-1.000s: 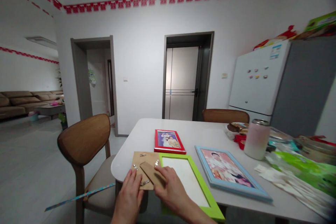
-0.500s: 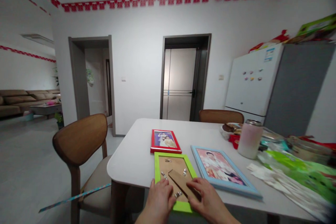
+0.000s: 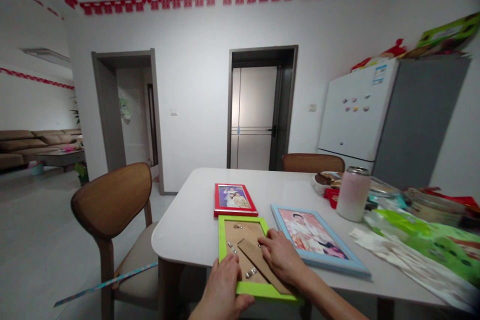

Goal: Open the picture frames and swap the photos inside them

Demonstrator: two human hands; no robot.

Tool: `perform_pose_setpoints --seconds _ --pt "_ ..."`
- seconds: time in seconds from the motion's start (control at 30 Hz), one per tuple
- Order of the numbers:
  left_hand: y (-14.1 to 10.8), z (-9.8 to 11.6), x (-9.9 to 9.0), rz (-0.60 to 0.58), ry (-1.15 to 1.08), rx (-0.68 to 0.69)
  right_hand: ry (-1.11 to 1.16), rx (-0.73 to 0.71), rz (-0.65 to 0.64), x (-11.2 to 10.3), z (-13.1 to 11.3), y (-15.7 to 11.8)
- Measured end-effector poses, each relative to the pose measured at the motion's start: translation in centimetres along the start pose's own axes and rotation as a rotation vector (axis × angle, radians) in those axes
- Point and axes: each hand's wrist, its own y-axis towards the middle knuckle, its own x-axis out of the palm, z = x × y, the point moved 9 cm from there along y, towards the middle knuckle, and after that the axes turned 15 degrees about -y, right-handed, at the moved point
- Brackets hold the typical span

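The bright green rectangular picture frame is lying face down at the table's near edge, its brown fibreboard backing seated inside. The left hand is gripping the frame's near left side, fingers curled over the rim. The right hand is pressing bent fingers on the backing's right part, by the brown folding stand. The red-framed photograph is lying just beyond; the light-blue-framed photograph is lying to the right.
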Motion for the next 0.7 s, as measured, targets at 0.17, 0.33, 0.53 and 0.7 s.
perform_pose_setpoints --seconds 0.17,0.33,0.53,0.7 --pt "0.0 0.0 0.1 0.014 0.007 -0.026 0.009 -0.009 0.027 0.0 -0.1 -0.4" --pt "-0.1 0.1 0.4 0.009 0.012 -0.037 0.033 0.029 0.034 0.2 0.8 -1.0" --pt "0.0 0.1 0.3 -0.018 0.014 -0.057 0.089 0.011 0.063 0.1 0.2 0.7" --pt "0.0 -0.1 0.6 -0.027 0.024 -0.048 0.132 0.082 -0.012 1.8 -1.3 4.6"
